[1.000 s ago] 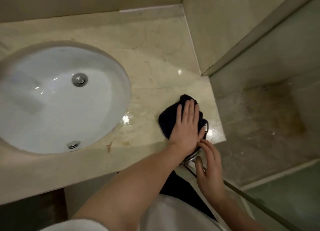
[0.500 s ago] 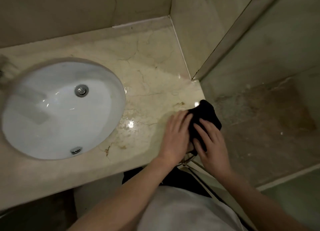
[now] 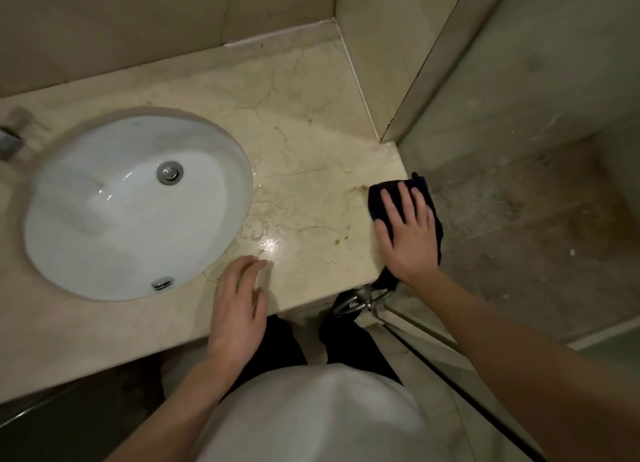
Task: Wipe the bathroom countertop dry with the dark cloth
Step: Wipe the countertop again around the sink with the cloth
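The dark cloth (image 3: 378,198) lies at the right edge of the beige marble countertop (image 3: 304,142), partly hanging over the side. My right hand (image 3: 408,233) presses flat on it with straight, spread fingers. My left hand (image 3: 239,305) rests flat near the counter's front edge, just right of the sink, holding nothing. A wet glossy patch (image 3: 270,243) shines on the marble between the sink and the cloth.
A white oval sink (image 3: 86,246) with a metal drain (image 3: 169,173) fills the counter's left. Walls close the back and right corner. A glass shower panel and stained floor (image 3: 519,219) lie to the right. A metal fitting (image 3: 353,302) sits below the counter's right corner.
My left hand has let go of the cloth and moved left to the counter's front edge. My right hand has taken over and now presses the cloth at the right edge.
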Demonstrator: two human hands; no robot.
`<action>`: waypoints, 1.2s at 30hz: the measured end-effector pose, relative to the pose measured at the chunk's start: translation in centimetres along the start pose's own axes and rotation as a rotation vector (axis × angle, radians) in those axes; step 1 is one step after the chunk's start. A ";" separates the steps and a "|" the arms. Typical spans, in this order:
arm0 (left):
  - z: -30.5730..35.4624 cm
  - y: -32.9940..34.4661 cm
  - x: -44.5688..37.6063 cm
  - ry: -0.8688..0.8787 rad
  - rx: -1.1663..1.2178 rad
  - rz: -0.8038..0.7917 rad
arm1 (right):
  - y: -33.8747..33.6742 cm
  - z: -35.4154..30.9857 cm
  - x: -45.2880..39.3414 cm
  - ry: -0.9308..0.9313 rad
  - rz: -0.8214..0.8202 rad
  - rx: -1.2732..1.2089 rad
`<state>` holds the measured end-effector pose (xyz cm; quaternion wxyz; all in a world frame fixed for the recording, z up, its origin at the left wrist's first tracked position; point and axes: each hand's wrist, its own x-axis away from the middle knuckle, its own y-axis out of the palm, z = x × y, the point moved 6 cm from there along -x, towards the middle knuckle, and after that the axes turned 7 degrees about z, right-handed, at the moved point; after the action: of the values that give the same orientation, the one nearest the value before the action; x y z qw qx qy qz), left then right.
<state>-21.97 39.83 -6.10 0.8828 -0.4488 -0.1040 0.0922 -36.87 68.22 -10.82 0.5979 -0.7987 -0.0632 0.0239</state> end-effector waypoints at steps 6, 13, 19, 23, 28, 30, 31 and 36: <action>-0.3 -1.3 1.3 0.047 0.042 -0.022 | -0.4 1.2 5.5 0.257 0.056 -0.032; -1.9 -3.1 1.2 0.032 0.116 0.038 | -3.0 3.5 6.9 0.315 0.047 -0.019; -3.5 -4.2 1.0 -0.108 0.180 0.063 | -8.6 -2.7 6.0 0.170 0.266 -0.172; -4.1 -4.2 0.7 -0.187 0.198 0.093 | -6.3 -12.5 3.4 -0.156 0.162 -0.305; -5.0 -4.2 0.2 -0.244 0.200 0.137 | 3.9 -20.4 3.4 -0.761 -0.015 0.008; -5.4 -4.2 0.1 -0.275 0.207 0.149 | 5.6 -22.0 3.4 -0.862 -0.042 0.014; -5.6 -4.4 0.2 -0.294 0.212 0.158 | 6.0 -22.7 3.5 -0.927 -0.058 -0.002; -6.1 -5.3 1.3 -0.318 0.245 0.181 | 5.1 -19.9 -5.6 -0.822 0.040 -0.036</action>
<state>-18.76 32.37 -5.15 0.8914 -0.3254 -0.1892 0.2524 -39.81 47.09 -10.28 0.5083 -0.7339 -0.2818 0.3515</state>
